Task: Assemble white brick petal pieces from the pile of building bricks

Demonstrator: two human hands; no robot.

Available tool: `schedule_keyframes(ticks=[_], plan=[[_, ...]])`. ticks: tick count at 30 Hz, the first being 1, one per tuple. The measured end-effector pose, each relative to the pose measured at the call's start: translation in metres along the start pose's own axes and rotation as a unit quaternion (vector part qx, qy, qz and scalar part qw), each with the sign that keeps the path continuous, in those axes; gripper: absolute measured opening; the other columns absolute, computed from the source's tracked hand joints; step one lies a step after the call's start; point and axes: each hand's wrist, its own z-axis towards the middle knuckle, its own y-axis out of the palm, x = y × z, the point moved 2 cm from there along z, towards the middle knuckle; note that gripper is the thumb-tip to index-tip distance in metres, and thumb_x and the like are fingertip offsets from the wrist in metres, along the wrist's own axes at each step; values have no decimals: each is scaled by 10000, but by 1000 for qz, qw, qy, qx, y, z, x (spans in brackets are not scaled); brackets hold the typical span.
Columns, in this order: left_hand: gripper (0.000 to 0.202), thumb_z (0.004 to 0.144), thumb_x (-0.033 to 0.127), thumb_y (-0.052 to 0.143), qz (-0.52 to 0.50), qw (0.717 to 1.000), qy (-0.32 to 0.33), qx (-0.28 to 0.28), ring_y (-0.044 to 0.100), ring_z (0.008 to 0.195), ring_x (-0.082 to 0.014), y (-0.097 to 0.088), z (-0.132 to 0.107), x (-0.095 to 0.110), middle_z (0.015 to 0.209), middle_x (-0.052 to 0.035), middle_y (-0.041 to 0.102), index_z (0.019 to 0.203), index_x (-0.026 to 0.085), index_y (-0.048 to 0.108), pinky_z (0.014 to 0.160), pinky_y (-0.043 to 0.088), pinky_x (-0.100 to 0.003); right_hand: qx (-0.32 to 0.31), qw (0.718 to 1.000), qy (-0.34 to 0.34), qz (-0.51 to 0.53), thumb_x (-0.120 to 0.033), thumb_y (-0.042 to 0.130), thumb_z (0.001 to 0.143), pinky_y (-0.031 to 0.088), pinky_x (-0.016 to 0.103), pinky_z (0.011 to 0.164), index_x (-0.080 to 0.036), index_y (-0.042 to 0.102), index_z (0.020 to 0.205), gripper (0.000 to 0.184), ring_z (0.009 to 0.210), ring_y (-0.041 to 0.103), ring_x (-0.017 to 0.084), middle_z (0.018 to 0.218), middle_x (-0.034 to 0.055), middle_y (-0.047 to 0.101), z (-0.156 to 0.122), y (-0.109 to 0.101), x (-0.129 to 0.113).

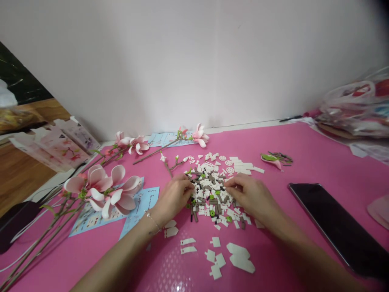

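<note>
A loose heap of small building bricks (209,190), mostly white with brown, black and green ones mixed in, lies mid-table. My left hand (176,194) rests at the heap's left edge, fingers curled in a pinch; anything between them is too small to make out. On the opposite side, my right hand (249,191) reaches in with thumb and forefinger pinched together, and what they hold is not clear either. Close behind the heap lies a short brown twig with white buds (174,165). Sorted white plates (243,165) and round white lattice pieces (229,163) lie along its far edge.
Pink brick-built magnolia branches (106,188) lie over blue instruction sheets (146,202) at left. A black phone (331,223) is at right, beyond a petal with thin sticks (271,160). White pieces (240,257) lie in front. Plastic bags (352,109) and boxes (57,146) flank the table.
</note>
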Motion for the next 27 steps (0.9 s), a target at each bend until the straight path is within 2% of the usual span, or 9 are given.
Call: schedule_keyframes(ticks=[6,11,15,18,21,27], plan=[[174,830,122,542,-24,999,35,-32,602,840,-218,8,1,13,895,-53,627,832,204,696,720,448,-309,-23,999,9,-33,-147,521,773,356,256,515,-219,672,653,206,549,575,162,577,-6,644,0,1,2],[155,810,116,561,-64,997,30,-30,591,867,-229,12,3,14,890,-51,624,808,202,690,744,446,-322,-35,999,9,-35,-150,521,774,354,246,497,-214,692,683,204,513,576,146,566,-13,655,0,3,1],[97,832,211,584,-131,991,-11,-13,596,795,-198,9,2,8,879,-39,636,798,191,673,699,449,-297,-42,999,4,-30,-157,529,779,374,243,507,-220,718,743,203,527,593,146,606,-17,686,0,5,1],[189,863,321,553,-195,979,-56,-7,590,680,-167,9,1,-1,789,-25,654,848,171,668,598,448,-257,-36,999,8,-28,-173,531,794,397,246,524,-223,727,824,205,547,609,150,673,-10,716,0,5,0],[272,875,389,514,-237,968,-88,7,573,629,-150,10,0,-10,703,-5,639,846,158,655,563,437,-234,-27,999,13,-31,-174,539,787,411,252,544,-223,719,811,188,595,629,163,723,1,728,0,4,1],[210,858,324,521,-196,971,-119,66,516,571,-143,3,-1,-11,602,27,563,738,179,616,536,354,-244,-29,998,17,-50,-160,534,779,380,249,523,-229,699,729,186,582,613,162,649,-7,696,0,4,0]])
